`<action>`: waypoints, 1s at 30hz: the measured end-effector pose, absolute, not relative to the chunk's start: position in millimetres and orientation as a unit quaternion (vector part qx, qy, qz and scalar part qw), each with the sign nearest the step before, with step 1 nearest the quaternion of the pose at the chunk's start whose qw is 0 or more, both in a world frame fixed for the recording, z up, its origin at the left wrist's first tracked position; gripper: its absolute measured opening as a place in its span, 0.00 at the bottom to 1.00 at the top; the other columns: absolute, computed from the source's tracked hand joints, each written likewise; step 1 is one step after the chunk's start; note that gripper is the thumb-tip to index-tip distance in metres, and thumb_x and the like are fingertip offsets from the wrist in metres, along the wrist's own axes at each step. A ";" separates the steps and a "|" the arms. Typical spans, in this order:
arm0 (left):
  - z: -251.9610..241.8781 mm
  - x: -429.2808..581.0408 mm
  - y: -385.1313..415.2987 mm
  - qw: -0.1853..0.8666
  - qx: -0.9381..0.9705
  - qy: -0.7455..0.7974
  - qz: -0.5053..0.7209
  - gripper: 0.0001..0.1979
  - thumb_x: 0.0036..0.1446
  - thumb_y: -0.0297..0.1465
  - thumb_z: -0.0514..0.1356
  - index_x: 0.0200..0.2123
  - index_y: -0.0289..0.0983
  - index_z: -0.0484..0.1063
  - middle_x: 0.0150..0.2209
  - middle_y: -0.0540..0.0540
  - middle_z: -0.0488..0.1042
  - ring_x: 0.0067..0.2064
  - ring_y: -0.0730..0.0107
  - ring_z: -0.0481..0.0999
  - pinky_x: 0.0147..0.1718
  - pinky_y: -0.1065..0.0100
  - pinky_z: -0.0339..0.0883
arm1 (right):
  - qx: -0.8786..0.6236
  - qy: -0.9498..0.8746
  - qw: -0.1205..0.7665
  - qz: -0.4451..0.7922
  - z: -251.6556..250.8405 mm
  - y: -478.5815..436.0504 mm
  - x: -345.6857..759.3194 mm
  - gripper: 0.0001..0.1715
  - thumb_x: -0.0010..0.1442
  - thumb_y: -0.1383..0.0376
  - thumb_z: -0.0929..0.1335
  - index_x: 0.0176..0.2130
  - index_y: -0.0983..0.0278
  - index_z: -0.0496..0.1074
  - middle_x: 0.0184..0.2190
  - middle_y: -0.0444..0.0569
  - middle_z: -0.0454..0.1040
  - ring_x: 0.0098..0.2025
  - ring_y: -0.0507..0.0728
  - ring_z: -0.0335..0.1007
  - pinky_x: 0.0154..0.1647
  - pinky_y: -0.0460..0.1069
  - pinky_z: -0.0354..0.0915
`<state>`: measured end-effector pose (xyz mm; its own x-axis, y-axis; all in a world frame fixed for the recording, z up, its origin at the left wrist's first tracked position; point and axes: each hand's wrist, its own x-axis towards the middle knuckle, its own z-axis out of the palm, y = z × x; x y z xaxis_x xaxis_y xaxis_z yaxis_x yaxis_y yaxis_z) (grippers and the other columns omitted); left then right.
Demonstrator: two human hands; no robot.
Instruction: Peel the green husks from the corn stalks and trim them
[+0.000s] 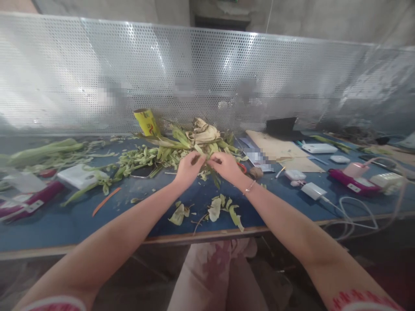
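Left hand [189, 169] and right hand [225, 167] almost met, thumb and finger of each pinched together on a pale green plant strip [208, 158]! It sat right between the fingertips, neither hand nearer, its long axis too blurred to call. Just beyond the fingers spread a leafy heap [177, 146]; farther, leftward, leaned a yellow tube [146, 122], its printing unreadable.

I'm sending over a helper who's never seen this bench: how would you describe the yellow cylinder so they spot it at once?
Start at the perforated metal panel behind the blue tabletop. Near its foot, left of the picture's middle, beyond the left hand and the green plant pieces, is the tilted cylinder. Its bright yellow surface sets it apart from that duller greenery.
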<state>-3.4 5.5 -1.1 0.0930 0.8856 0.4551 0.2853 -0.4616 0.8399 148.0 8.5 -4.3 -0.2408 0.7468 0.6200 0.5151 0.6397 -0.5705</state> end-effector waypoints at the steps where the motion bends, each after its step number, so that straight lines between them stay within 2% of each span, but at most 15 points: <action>1: -2.5 -3.1 5.3 0.246 0.689 0.454 0.508 0.15 0.50 0.42 0.54 0.23 0.36 0.63 0.21 0.52 0.64 0.26 0.74 0.64 0.28 0.70 0.56 | -0.403 -0.782 0.458 0.129 -4.9 7.2 145.8 0.10 0.53 0.64 0.65 0.22 0.65 0.64 0.19 0.41 0.64 0.23 0.49 0.58 0.27 0.44 0.54; 4: -5.6 -1.6 4.2 0.168 0.701 0.499 0.481 0.16 0.54 0.41 0.51 0.20 0.37 0.56 0.18 0.53 0.57 0.23 0.75 0.58 0.25 0.71 0.51 | -0.398 -0.789 0.447 0.141 -7.0 3.4 139.7 0.10 0.52 0.66 0.65 0.21 0.65 0.63 0.18 0.40 0.63 0.22 0.48 0.56 0.26 0.44 0.53; 6: -5.9 -0.6 3.7 0.157 0.713 0.497 0.469 0.16 0.55 0.39 0.49 0.20 0.37 0.55 0.19 0.53 0.56 0.24 0.75 0.57 0.26 0.70 0.50 | -0.397 -0.792 0.442 0.142 -7.3 0.5 137.1 0.12 0.53 0.65 0.64 0.20 0.65 0.61 0.18 0.40 0.61 0.22 0.48 0.55 0.26 0.44 0.52; 11: -3.7 0.0 6.2 0.216 0.698 0.451 0.512 0.13 0.56 0.36 0.48 0.21 0.37 0.57 0.21 0.52 0.58 0.26 0.75 0.58 0.27 0.71 0.51 | -0.385 -0.783 0.449 0.191 -2.3 -9.8 133.8 0.13 0.53 0.64 0.64 0.20 0.64 0.60 0.16 0.39 0.60 0.21 0.48 0.55 0.25 0.44 0.52; 19: -1.9 -6.0 12.2 0.286 0.676 0.411 0.541 0.13 0.54 0.36 0.50 0.21 0.37 0.57 0.22 0.53 0.57 0.27 0.76 0.57 0.28 0.72 0.53 | -0.354 -0.759 0.419 0.350 -1.1 -10.2 134.4 0.13 0.53 0.57 0.65 0.30 0.65 0.66 0.17 0.40 0.62 0.18 0.47 0.55 0.21 0.45 0.53; 25: -1.1 -6.8 12.3 0.323 0.670 0.395 0.539 0.13 0.53 0.38 0.51 0.22 0.37 0.59 0.23 0.52 0.58 0.27 0.76 0.58 0.28 0.72 0.54 | -0.310 -0.778 0.382 0.390 -3.8 -3.4 145.1 0.13 0.54 0.61 0.65 0.39 0.66 0.67 0.17 0.37 0.59 0.19 0.47 0.56 0.23 0.45 0.56; 30: -1.8 -5.4 11.0 0.361 0.652 0.401 0.532 0.13 0.52 0.41 0.52 0.23 0.37 0.59 0.21 0.52 0.56 0.25 0.75 0.57 0.26 0.72 0.54 | -0.286 -0.803 0.339 0.399 -0.7 -1.8 154.3 0.15 0.54 0.64 0.65 0.42 0.66 0.66 0.19 0.36 0.57 0.20 0.46 0.56 0.23 0.44 0.56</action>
<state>-5.4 11.0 -1.8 0.1117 0.9076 0.4046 0.1395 -0.4175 0.8979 154.3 -1.8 -0.7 -0.6060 0.7300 0.3161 0.1893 0.5183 -0.8340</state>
